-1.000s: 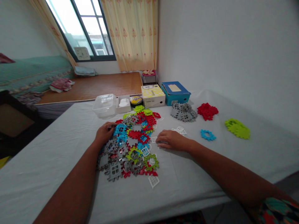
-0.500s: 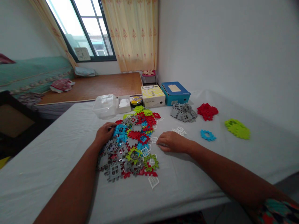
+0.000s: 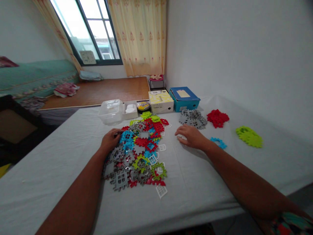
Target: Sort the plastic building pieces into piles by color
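A mixed heap of interlocking plastic building pieces (image 3: 139, 149), in grey, red, blue and green, lies on the white-covered table. My left hand (image 3: 111, 142) rests at its left edge, fingers loosely bent, fingertips against the blue pieces (image 3: 127, 137). To the right of the heap, my right hand (image 3: 192, 136) is low over the cloth, with thumb and fingers apart and nothing visible between them. It covers the spot of the small white lattice window pieces. Other white window pieces lie along the heap's right side, one (image 3: 161, 191) at the front and another (image 3: 162, 148) midway.
Sorted by colour on the right are a grey pile (image 3: 193, 118), a red pile (image 3: 218, 118), a blue piece (image 3: 219, 142) and green pieces (image 3: 249, 136). Behind stand a clear plastic tub (image 3: 110, 111), a round tin (image 3: 143, 107), a yellow-white box (image 3: 161, 101) and a blue box (image 3: 184, 99).
My right hand has moved back and slightly right, away from the heap, and its fingers have spread. It now hides the white window pieces seen there before. My left hand stays in place.
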`<move>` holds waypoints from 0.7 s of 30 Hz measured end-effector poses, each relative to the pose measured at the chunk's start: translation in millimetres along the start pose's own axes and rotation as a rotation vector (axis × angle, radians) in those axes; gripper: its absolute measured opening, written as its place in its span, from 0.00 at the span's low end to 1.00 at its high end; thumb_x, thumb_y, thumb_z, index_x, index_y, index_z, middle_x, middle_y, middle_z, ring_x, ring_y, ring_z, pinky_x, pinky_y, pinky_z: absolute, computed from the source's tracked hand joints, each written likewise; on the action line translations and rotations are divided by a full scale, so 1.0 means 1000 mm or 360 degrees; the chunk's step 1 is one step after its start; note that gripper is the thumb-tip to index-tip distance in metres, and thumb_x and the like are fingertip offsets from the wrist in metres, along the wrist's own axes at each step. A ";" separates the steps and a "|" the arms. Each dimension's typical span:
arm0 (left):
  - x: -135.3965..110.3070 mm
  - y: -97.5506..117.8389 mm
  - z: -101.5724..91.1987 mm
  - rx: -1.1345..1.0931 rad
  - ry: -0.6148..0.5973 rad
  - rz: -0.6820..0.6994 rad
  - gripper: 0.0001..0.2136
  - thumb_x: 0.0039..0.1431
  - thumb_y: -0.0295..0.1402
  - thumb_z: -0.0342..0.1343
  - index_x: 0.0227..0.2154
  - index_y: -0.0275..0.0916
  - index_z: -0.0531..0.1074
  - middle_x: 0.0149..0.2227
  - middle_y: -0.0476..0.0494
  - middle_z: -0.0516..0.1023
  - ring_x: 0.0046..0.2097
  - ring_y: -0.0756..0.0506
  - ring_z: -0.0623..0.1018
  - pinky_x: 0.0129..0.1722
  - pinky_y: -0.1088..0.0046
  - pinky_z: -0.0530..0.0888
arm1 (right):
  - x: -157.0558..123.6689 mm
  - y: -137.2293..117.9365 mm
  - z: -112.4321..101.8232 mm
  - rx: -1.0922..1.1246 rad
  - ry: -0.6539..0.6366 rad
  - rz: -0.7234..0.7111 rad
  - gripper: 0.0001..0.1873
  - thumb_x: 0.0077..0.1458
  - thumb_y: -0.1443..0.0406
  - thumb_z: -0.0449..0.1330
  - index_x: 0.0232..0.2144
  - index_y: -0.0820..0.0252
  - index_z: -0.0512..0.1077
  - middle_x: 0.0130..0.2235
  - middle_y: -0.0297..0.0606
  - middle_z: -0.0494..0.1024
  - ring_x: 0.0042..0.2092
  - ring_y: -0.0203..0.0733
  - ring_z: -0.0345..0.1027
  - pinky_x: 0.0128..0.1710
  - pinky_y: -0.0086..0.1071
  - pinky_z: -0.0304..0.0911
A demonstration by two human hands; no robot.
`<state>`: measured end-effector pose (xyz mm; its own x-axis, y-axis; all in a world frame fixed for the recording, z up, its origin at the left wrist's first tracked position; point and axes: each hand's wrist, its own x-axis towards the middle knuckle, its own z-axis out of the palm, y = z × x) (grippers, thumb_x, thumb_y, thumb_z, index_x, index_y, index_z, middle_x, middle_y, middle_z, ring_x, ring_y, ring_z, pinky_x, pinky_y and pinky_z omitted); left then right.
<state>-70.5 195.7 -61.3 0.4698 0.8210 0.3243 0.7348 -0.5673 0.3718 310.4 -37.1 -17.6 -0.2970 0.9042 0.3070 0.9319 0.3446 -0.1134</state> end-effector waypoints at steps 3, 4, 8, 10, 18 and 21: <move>0.000 -0.001 0.000 -0.0015 0.0001 0.0022 0.17 0.56 0.38 0.47 0.40 0.43 0.78 0.44 0.46 0.79 0.44 0.44 0.78 0.46 0.71 0.73 | 0.005 -0.018 0.012 0.0215 0.0054 -0.0194 0.13 0.61 0.65 0.55 0.46 0.60 0.73 0.47 0.44 0.76 0.48 0.43 0.66 0.50 0.38 0.62; 0.000 -0.002 0.001 -0.0018 0.0003 0.0029 0.17 0.56 0.38 0.47 0.40 0.43 0.78 0.44 0.46 0.79 0.44 0.44 0.78 0.46 0.71 0.73 | 0.007 -0.025 0.017 0.0272 0.0022 -0.0272 0.14 0.62 0.64 0.55 0.49 0.60 0.72 0.48 0.45 0.76 0.49 0.43 0.66 0.51 0.38 0.62; 0.001 -0.003 0.002 -0.0026 0.0019 0.0035 0.16 0.55 0.38 0.47 0.40 0.43 0.78 0.44 0.47 0.79 0.44 0.44 0.78 0.47 0.70 0.73 | 0.015 -0.046 0.036 0.0275 -0.0137 -0.0439 0.17 0.62 0.62 0.56 0.52 0.60 0.71 0.53 0.46 0.74 0.52 0.46 0.65 0.52 0.42 0.62; 0.001 -0.003 0.002 -0.0029 0.0028 0.0037 0.16 0.55 0.38 0.47 0.40 0.43 0.78 0.43 0.46 0.79 0.43 0.44 0.78 0.46 0.70 0.74 | 0.017 -0.048 0.039 0.0247 -0.0180 -0.0442 0.14 0.62 0.63 0.56 0.49 0.61 0.73 0.50 0.46 0.76 0.50 0.45 0.66 0.51 0.40 0.63; 0.001 -0.006 0.004 -0.0035 0.0047 0.0027 0.16 0.55 0.38 0.48 0.39 0.43 0.78 0.43 0.46 0.79 0.44 0.44 0.78 0.46 0.70 0.74 | 0.018 -0.052 0.035 0.0085 -0.0128 -0.0414 0.09 0.62 0.68 0.54 0.39 0.62 0.74 0.38 0.44 0.79 0.40 0.41 0.69 0.44 0.34 0.63; 0.002 -0.008 0.005 -0.0027 0.0045 0.0032 0.16 0.54 0.38 0.48 0.39 0.43 0.78 0.43 0.46 0.79 0.43 0.44 0.78 0.46 0.70 0.74 | 0.019 -0.049 0.040 0.0046 -0.0081 -0.0264 0.10 0.61 0.69 0.54 0.39 0.62 0.75 0.36 0.43 0.79 0.38 0.40 0.69 0.41 0.32 0.63</move>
<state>-73.5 202.0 -67.7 0.4703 0.8073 0.3564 0.7167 -0.5851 0.3795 250.5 -27.3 -43.6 -0.4571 0.8457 0.2755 0.8631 0.4965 -0.0922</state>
